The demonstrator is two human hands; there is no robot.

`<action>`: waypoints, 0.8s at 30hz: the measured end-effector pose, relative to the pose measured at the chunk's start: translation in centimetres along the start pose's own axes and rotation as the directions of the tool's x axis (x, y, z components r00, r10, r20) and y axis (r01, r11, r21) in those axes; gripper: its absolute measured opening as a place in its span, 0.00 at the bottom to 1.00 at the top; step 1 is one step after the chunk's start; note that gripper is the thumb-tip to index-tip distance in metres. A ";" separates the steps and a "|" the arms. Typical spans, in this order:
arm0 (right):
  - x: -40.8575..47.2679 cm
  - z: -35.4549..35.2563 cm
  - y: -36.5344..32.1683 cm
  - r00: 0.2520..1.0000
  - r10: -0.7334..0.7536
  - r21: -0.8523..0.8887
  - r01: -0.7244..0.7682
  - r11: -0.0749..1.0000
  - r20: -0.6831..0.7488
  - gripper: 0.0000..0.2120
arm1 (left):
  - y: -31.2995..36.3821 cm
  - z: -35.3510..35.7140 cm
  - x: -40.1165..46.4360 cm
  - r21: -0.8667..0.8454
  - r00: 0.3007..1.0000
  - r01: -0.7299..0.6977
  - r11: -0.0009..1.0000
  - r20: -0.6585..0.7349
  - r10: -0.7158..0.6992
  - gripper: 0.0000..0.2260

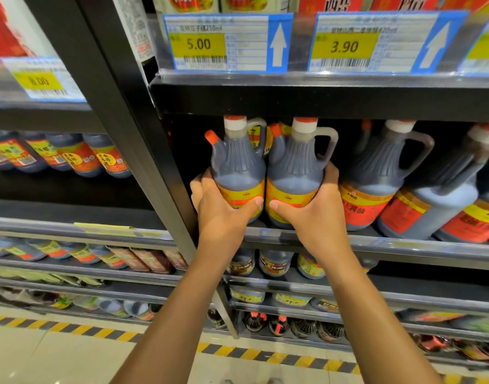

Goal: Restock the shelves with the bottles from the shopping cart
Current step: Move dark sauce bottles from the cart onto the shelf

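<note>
Left hand (221, 209) wrapped round left jug (239, 173); right hand (310, 209) round right jug (293, 176). Both upright, touching, on shelf edge (404, 245), left of red-labelled jug (376, 178)

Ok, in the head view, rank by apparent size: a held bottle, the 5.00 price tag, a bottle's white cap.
1. Left-held bottle, though it sits nearer the camera than the tag.
2. 5.00 price tag.
3. White cap, clearly smallest.
</note>
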State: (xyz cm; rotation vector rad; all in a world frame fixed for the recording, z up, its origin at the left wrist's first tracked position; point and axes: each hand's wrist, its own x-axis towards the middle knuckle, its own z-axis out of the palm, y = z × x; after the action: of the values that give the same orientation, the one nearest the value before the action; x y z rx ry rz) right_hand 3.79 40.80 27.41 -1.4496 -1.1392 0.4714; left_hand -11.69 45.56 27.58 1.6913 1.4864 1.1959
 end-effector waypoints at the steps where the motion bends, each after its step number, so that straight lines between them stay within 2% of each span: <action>1: 0.0 -0.3 0.1 1.000 0.001 -0.004 -0.001 1.000 0.008 0.48 | 0.0 0.0 0.0 0.003 1.000 0.001 1.000 0.001 -0.001 0.31; 5: 0.2 -1.1 0.6 0.999 0.015 -0.050 -0.013 0.999 0.036 0.49 | -0.3 0.1 -0.1 -0.028 1.000 0.002 1.000 -0.005 -0.002 0.35; 10: 0.1 -1.2 0.5 0.998 0.027 -0.077 -0.022 0.997 0.057 0.46 | -0.5 0.0 0.0 0.004 0.998 0.023 1.000 0.065 -0.024 0.36; 15: -0.6 -0.4 0.0 1.000 0.010 -0.121 -0.010 0.993 -0.001 0.47 | 0.3 0.2 0.2 0.015 0.995 0.057 0.998 0.083 -0.058 0.45; 18: -0.6 0.0 -0.1 0.999 0.003 -0.154 -0.010 0.988 -0.049 0.48 | 0.5 0.4 0.7 -0.019 0.997 0.082 0.996 0.015 -0.082 0.51; 24: -1.2 0.1 -0.5 0.993 0.043 -0.111 -0.055 0.992 -0.108 0.49 | 0.4 0.2 0.0 -0.026 0.998 0.065 0.998 -0.001 -0.065 0.39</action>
State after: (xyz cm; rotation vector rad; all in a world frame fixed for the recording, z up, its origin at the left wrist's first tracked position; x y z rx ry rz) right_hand 2.97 39.78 27.52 -1.5865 -1.0625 0.3645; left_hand -11.31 45.50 27.80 1.6124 1.5091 1.1774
